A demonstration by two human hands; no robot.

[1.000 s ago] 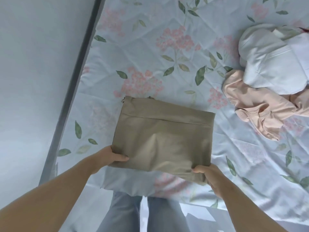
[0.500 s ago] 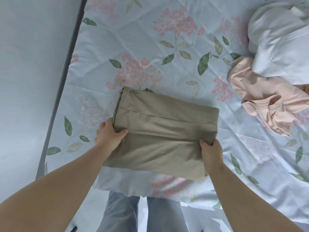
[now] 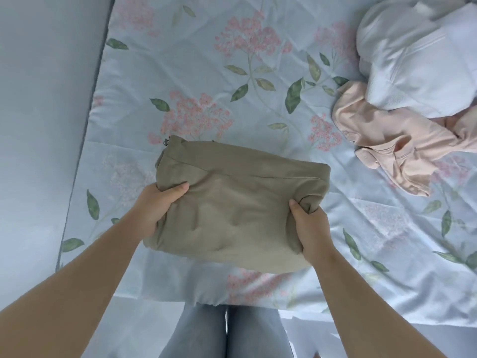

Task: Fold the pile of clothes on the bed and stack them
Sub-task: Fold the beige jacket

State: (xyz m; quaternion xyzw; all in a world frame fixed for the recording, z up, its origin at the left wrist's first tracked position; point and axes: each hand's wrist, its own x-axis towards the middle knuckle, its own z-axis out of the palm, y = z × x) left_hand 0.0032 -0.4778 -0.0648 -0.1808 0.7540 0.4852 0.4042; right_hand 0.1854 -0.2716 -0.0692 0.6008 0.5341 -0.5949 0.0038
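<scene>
Pale blue floral bedsheet [image 3: 206,73] fills most of the view, running along a plain wall [image 3: 38,125] on the left. At the far right lies a crumpled white garment [image 3: 418,60], its lower edge overlapping a rumpled peach garment [image 3: 392,140] just nearer. Well apart from those 2, close to the sheet's near edge, is the folded khaki garment [image 3: 232,208], a thick rectangle. Below it, legs in blue jeans [image 3: 224,332] stand against the bed. Both hands hold the khaki piece: the left hand [image 3: 152,205] grips its left side, thumb on top, fingers hidden beneath, and the right hand [image 3: 312,231] clutches the bunched right edge.
</scene>
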